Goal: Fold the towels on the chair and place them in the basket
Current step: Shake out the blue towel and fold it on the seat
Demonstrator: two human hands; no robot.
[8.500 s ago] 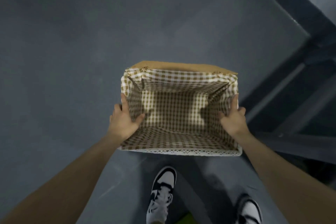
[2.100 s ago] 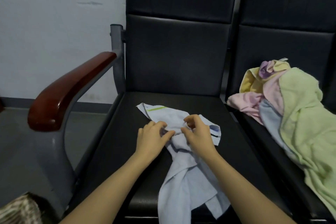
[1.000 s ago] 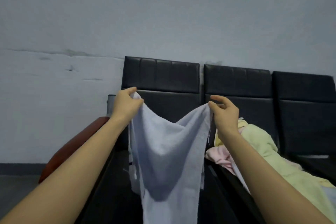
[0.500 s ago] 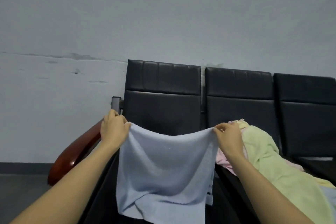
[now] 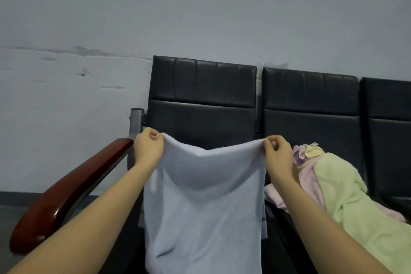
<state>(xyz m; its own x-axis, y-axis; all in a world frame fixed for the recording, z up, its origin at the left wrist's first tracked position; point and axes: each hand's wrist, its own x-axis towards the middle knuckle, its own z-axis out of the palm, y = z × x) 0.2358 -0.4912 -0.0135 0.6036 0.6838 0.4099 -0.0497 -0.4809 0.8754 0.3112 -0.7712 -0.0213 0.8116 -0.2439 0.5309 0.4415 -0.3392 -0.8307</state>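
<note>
Above the black padded chair seat (image 5: pixel 124 249), a pale blue terry towel (image 5: pixel 203 207) hangs upright, held up by its two top corners. Its long axis runs straight down, top edge sagging a little between the hands, lower end dropping out of sight at the bottom of the view. The left hand (image 5: pixel 148 148) pinches the left corner with curled fingers; the right hand (image 5: pixel 277 153) pinches the right corner between thumb and fingertips. Behind stands a row of black leatherette chairs (image 5: pixel 203 100) against a scuffed grey-white wall (image 5: pixel 66 107), with a glossy red-brown wooden armrest (image 5: pixel 69 191) at the left end. On the next seat lies a heap of pink, purple and light green towels (image 5: pixel 338 189). Grey floor (image 5: pixel 11 213) shows at the lower left.
</note>
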